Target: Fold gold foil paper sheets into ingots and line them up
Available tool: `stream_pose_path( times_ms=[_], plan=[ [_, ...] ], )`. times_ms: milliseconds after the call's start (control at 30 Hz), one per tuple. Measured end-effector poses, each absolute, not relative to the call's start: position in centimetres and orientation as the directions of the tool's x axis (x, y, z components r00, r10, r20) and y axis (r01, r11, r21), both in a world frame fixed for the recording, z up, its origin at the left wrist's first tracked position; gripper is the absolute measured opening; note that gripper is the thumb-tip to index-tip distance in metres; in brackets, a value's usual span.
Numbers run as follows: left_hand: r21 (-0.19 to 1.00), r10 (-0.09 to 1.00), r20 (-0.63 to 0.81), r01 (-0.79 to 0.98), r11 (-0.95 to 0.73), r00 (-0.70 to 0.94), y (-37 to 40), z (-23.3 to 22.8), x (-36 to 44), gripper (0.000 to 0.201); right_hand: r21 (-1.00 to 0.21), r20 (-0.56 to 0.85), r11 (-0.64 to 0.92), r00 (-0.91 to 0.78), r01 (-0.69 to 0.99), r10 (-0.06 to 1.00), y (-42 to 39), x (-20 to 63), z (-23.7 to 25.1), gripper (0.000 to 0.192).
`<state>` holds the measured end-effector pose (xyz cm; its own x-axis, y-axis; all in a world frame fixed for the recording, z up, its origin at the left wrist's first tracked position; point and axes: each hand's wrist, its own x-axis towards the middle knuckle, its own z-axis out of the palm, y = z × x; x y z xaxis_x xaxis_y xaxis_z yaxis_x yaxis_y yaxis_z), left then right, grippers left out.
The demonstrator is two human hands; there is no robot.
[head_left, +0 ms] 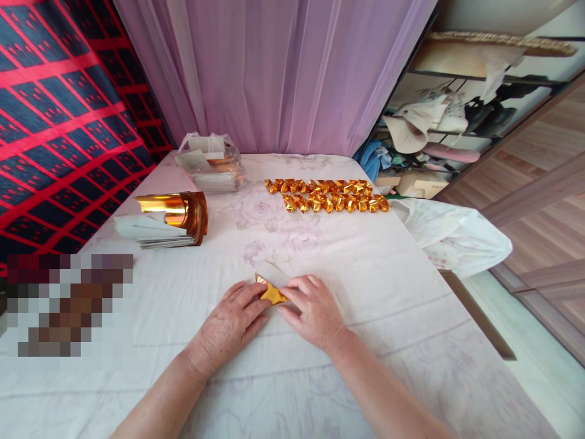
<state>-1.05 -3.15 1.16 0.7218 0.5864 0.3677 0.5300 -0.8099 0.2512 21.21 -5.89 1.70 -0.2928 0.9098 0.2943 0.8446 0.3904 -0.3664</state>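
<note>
A partly folded piece of gold foil paper [273, 294] lies on the table between my hands, with pointed corners sticking out. My left hand [233, 317] presses its left side with bent fingers. On its right end, the thumb and fingers of my right hand [315, 308] pinch the paper, hiding that corner. Farther back, several folded gold foil pieces [338, 203] sit in two rows. To the left stands a stack of gold foil sheets [173, 210], with pale paper sheets [150, 228] against it.
A clear plastic bag of paper stacks [210, 163] is at the table's back left. A white plastic bag [461, 238] hangs off the right edge, near a crowded shelf rack [425, 122]. Purple curtain [274, 73] closes off the back. A blurred patch [73, 311] covers the left side.
</note>
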Motion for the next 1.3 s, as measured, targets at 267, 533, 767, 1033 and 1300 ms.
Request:
stream_pose_path(
  times_ms=[267,533,767,1033,1300],
  plan=[
    [0.382,0.651,0.388,0.528,-0.758,0.653,-3.0,0.9,-1.0,0.029,-0.315,0.285,0.444,-0.362,0.839,0.887,-5.4,21.6,1.6,0.011],
    [0.25,0.703,0.349,0.661,-0.707,0.62,-2.2,0.1,-1.8,0.039,-0.289,0.292,0.464,-0.384,0.838,0.876,-5.3,21.6,1.5,0.01],
    [0.244,0.73,0.264,0.689,-0.682,0.63,-1.9,0.5,-1.2,0.037,-0.296,0.331,0.481,-0.384,0.825,0.862,-5.3,21.7,1.2,0.01],
    [0.234,0.723,0.257,0.685,-0.69,0.641,-1.0,1.7,-0.9,0.025,-0.285,0.391,0.487,-0.364,0.826,0.846,-5.0,22.0,0.9,0.011],
    [0.177,0.721,0.333,0.711,-0.681,0.607,-1.8,2.2,0.3,0.022,-0.216,0.419,0.469,-0.353,0.856,0.837,-4.8,22.3,0.2,0.014]
  ],
)
